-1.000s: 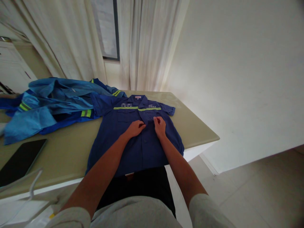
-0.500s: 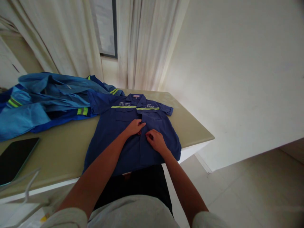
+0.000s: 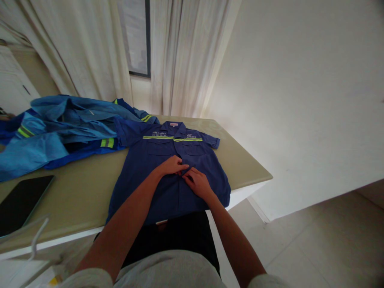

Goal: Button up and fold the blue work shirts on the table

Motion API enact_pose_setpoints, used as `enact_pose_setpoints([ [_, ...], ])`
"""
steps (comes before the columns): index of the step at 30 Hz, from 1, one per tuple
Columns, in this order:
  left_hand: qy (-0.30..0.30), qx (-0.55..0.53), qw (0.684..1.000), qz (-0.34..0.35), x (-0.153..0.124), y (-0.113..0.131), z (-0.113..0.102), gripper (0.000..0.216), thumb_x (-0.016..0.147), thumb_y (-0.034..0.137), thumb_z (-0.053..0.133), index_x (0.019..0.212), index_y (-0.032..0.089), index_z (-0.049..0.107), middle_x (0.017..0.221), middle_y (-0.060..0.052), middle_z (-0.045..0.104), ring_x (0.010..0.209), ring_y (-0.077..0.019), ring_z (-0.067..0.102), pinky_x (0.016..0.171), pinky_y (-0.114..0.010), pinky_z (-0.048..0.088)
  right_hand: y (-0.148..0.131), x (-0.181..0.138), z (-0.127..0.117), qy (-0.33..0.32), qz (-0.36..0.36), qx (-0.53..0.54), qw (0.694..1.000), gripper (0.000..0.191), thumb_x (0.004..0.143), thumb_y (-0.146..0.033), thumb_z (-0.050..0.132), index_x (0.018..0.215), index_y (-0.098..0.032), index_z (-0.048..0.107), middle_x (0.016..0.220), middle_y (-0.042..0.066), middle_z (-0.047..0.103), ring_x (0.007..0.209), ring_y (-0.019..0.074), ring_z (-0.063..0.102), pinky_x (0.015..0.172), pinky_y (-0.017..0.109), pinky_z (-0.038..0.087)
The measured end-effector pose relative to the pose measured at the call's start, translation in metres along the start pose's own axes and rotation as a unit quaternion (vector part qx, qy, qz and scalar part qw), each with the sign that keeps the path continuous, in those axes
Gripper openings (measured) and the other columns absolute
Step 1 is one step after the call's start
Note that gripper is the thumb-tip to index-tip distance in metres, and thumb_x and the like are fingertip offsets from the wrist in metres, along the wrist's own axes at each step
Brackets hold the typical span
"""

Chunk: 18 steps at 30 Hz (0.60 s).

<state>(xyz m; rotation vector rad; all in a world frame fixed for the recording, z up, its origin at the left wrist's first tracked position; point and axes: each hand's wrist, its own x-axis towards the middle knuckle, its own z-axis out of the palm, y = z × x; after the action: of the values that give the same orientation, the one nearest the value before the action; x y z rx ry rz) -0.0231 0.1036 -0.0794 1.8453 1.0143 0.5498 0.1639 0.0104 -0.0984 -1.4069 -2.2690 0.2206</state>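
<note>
A dark blue short-sleeved work shirt (image 3: 162, 192) lies face up on the table, collar away from me, with a yellow-green reflective stripe across its chest. My left hand (image 3: 173, 165) is closed on the shirt's front placket, below the chest pockets. Right beside it, my right hand (image 3: 196, 181) pinches the placket's edge from the other side. The fingertips of both hands nearly meet. Any button between them is hidden by the fingers.
A pile of lighter blue work clothes (image 3: 75, 128) with reflective bands lies at the left, touching the shirt's sleeve. A black tablet (image 3: 25, 202) rests on the greenish table top (image 3: 81, 192) near its front edge. Curtains (image 3: 192, 56) and a white wall (image 3: 300, 100) stand behind.
My right hand has moved left and closed in on the left hand at the placket. Both hands sit slightly lower on the shirt, and the raised front flap now lies flatter.
</note>
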Motion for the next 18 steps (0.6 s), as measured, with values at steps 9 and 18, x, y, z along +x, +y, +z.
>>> enact_pose_setpoints([
  [9, 0.174, 0.046, 0.983, 0.025, 0.003, 0.002, 0.008, 0.038, 0.092, 0.041, 0.061, 0.060, 0.021, 0.057, 0.053, -0.001, 0.061, 0.055, -0.0177, 0.061, 0.055, -0.028, 0.043, 0.002, 0.006, -0.002, 0.000, -0.001, 0.048, 0.999, 0.015, 0.105, -0.029, 0.063, 0.099, -0.021, 0.074, 0.100, 0.004, 0.070, 0.092, 0.0167, 0.066, 0.086, 0.028, 0.050],
  [18, 0.057, -0.193, 0.979, -0.026, 0.003, 0.003, 0.011, 0.035, 0.088, 0.049, 0.072, 0.077, 0.016, 0.067, 0.062, -0.001, 0.067, 0.057, -0.0146, 0.064, 0.057, -0.026, 0.053, 0.004, 0.006, -0.001, 0.064, 0.064, 0.062, 0.994, 0.017, 0.100, -0.028, 0.068, 0.085, -0.021, 0.067, 0.087, 0.003, 0.067, 0.082, 0.0178, 0.062, 0.079, 0.028, 0.047],
])
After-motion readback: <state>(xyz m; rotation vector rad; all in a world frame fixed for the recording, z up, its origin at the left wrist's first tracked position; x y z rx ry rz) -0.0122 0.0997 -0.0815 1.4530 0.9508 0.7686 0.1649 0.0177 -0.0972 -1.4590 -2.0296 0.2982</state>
